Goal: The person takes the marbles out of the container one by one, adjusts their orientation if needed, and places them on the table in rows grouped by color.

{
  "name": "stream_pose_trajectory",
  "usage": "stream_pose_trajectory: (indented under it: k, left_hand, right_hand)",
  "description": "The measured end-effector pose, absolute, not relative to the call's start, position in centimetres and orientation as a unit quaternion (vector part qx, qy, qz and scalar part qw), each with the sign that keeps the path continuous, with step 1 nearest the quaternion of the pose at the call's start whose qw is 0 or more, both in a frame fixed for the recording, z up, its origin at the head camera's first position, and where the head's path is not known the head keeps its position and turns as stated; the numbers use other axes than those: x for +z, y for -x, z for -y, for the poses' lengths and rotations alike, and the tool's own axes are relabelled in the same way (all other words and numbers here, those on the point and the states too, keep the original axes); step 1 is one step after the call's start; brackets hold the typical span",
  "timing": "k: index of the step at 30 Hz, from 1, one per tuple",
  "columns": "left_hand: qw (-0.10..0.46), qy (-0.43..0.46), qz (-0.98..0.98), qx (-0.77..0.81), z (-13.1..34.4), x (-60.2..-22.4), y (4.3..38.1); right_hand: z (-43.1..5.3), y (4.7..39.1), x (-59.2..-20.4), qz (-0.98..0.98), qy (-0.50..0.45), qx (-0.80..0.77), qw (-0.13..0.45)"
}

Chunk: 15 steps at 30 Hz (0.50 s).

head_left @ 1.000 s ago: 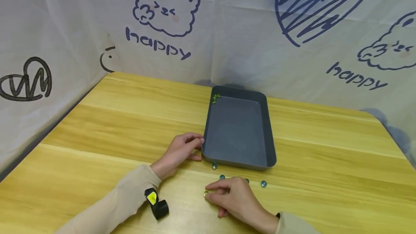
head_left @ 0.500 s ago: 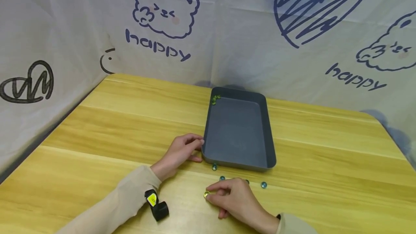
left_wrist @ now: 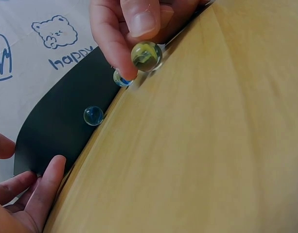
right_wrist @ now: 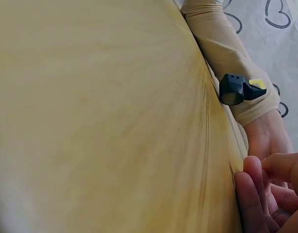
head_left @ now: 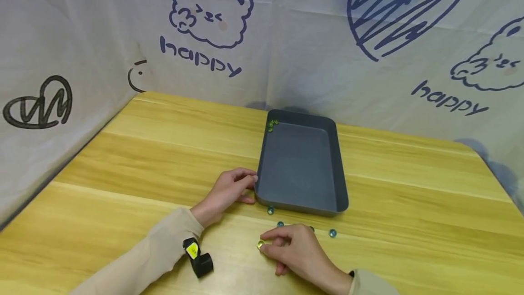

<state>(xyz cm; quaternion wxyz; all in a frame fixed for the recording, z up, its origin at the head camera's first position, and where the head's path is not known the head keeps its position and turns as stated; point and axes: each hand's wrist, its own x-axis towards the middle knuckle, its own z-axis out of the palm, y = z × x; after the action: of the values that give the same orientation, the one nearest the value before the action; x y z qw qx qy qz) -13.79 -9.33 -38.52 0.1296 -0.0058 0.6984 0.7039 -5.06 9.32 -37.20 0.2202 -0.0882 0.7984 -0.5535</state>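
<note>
My right hand point(head_left: 299, 251) pinches a clear marble with a yellow swirl point(head_left: 260, 245) between thumb and index finger, low over the table in front of the tray. The left wrist view shows this yellow marble point(left_wrist: 147, 57) up close at the fingertips. My left hand point(head_left: 227, 190) touches the near left corner of the dark grey tray point(head_left: 341, 176), its fingers resting against the outside wall. Several yellow-green marbles point(head_left: 271, 125) lie in the tray's far left corner. In the right wrist view, the right hand point(right_wrist: 270, 199) hides its marble.
Blue marbles lie on the table between tray and right hand: one by the tray wall point(head_left: 270, 210), one farther right point(head_left: 333, 233), others partly behind the hand. A black wrist camera point(head_left: 199, 258) sits on the left sleeve. White cloth point(head_left: 282, 58) hangs behind the wooden table point(head_left: 135, 149).
Both hands, the pinched marble and the tray hold almost the same places. Only a slight shift of the head view is visible.
</note>
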Motion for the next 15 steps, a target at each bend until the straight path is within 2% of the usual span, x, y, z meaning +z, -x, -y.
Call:
stream_pose_trajectory:
  k: [15]
  left_hand:
    - [0.128, 0.002, -0.700, 0.702, 9.12, -38.63, 13.84]
  right_hand:
    - [-9.57, 5.00, -37.72, -0.801, 0.087, -0.553, 0.212]
